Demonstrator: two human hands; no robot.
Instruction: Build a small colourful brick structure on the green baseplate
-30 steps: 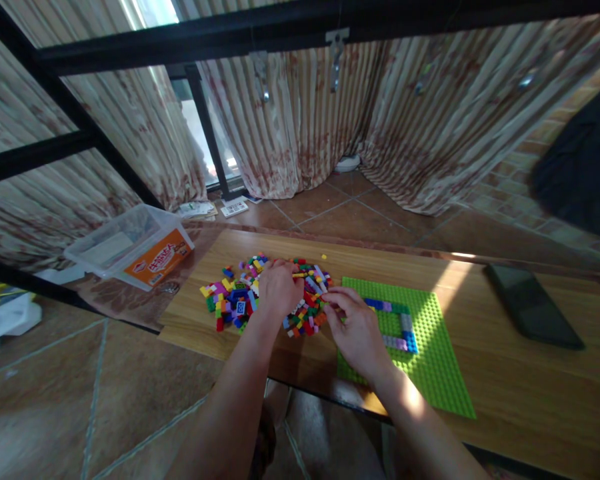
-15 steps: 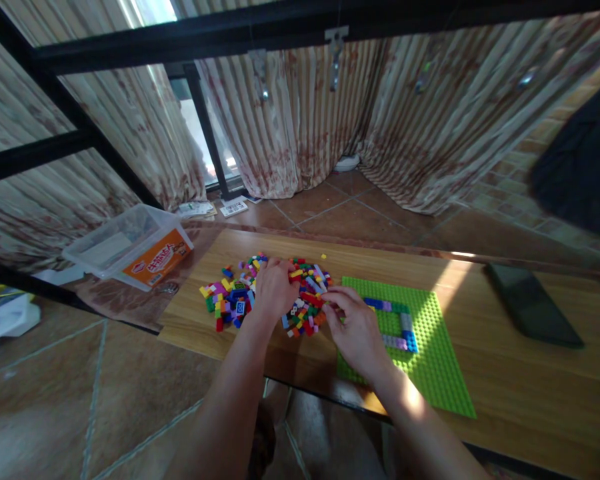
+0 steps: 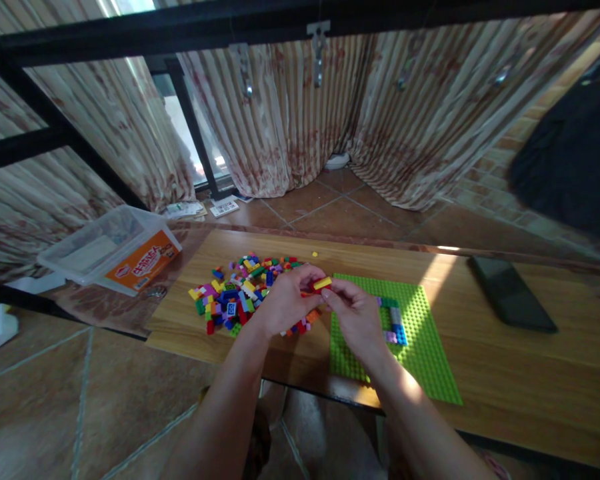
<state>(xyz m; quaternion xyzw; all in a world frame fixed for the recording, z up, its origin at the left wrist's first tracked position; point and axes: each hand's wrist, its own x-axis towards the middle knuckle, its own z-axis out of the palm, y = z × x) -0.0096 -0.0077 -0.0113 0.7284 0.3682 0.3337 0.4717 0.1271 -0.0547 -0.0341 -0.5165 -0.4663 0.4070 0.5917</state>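
Note:
My left hand (image 3: 289,300) and my right hand (image 3: 356,319) meet above the table, fingertips almost touching. Pinched between them is a yellow brick (image 3: 323,283) with red directly beneath it, apparently a red brick; the fingers partly cover it. A heap of mixed toy bricks (image 3: 240,293) spreads under and to the left of my left hand. Below my right hand lies a green baseplate (image 3: 425,353). On it stands an outline of blue, grey, green and purple bricks (image 3: 397,323), its left part hidden by my right hand.
A black phone (image 3: 513,293) rests on the wooden table (image 3: 485,373) at the right. One small yellow brick (image 3: 315,254) sits apart near the back edge. A clear plastic box (image 3: 115,247) with an orange label stands left of the table.
My left hand has come out of the heap and moved right to meet my right hand. The yellow brick with red beneath it now shows between their fingers. The view has shifted slightly.

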